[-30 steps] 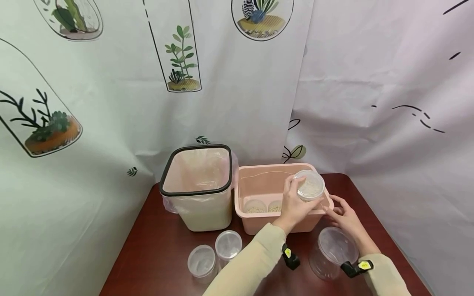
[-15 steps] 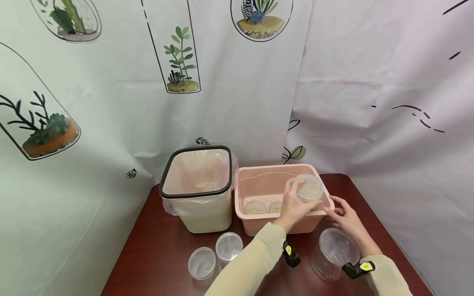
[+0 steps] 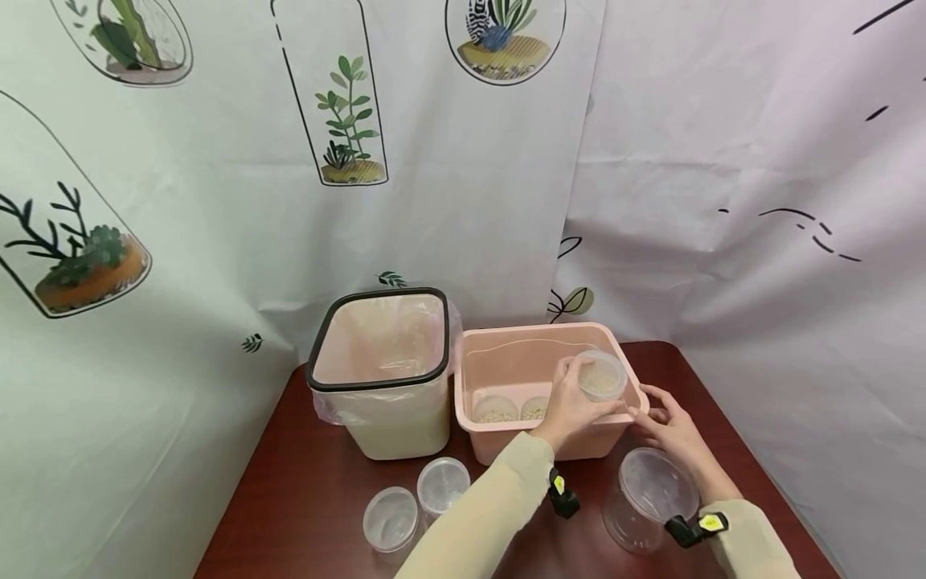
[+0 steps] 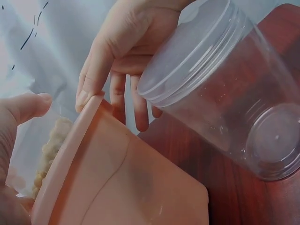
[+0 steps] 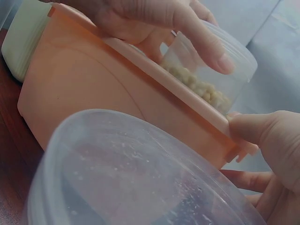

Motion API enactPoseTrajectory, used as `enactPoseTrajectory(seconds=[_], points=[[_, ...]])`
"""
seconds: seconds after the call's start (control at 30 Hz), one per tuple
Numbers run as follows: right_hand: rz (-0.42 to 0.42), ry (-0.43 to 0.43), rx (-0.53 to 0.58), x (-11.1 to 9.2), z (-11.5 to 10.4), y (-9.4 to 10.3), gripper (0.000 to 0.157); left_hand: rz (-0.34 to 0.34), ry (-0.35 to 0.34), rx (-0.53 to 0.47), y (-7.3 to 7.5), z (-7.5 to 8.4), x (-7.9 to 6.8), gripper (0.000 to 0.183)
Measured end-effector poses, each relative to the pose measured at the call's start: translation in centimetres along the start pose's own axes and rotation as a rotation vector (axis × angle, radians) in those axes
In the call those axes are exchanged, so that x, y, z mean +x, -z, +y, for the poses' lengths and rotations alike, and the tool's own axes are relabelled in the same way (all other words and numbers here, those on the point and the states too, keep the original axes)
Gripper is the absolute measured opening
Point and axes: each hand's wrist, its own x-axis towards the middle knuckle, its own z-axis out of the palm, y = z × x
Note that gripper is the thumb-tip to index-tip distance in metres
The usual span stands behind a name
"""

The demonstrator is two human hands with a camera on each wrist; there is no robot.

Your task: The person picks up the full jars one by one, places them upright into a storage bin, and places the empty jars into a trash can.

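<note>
In the head view, my left hand [image 3: 567, 406] grips a clear lidded plastic jar [image 3: 602, 376] over the right part of the pink bin [image 3: 499, 338]. Small pale beige pieces [image 5: 199, 86] fill the lower part of this jar in the right wrist view, with a thumb and fingers around its side. Thumb on top, my right hand [image 3: 673, 430] pinches the bin's front right rim corner. Two more containers with pale pieces, one of them a round jar [image 3: 496, 408], sit on the bin's floor to the left of my left hand.
A bin with a black rim [image 3: 318, 346] and a plastic liner stands left of the pink one. Two clear lidded jars, one a small jar [image 3: 391, 519], stand at the front. A larger clear jar [image 3: 629, 515] is below my right forearm on the red-brown table [image 3: 275, 498].
My left hand has lowered the jar slightly toward the inside of the pink bin. My right hand keeps its place on the rim. The head view has shifted a little.
</note>
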Motion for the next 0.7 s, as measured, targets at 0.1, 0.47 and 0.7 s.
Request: enactPoseTrajectory(seconds=[0.1, 0.47, 0.7], points=[[0.0, 0.0, -0.01, 0.06, -0.07, 0.04, 0.066, -0.015, -0.015, 0.01, -0.03, -0.1, 0.26, 0.074], [0.015, 0.005, -0.025, 0.18, 0.02, 0.16, 0.066, -0.113, 0.027, 0.001, -0.16, -0.26, 0.62, 0.071], [0.014, -0.009, 0.02, 0.04, -0.07, -0.06, 0.064, -0.202, 0.125, 0.101, -0.04, -0.33, 0.83, 0.063]])
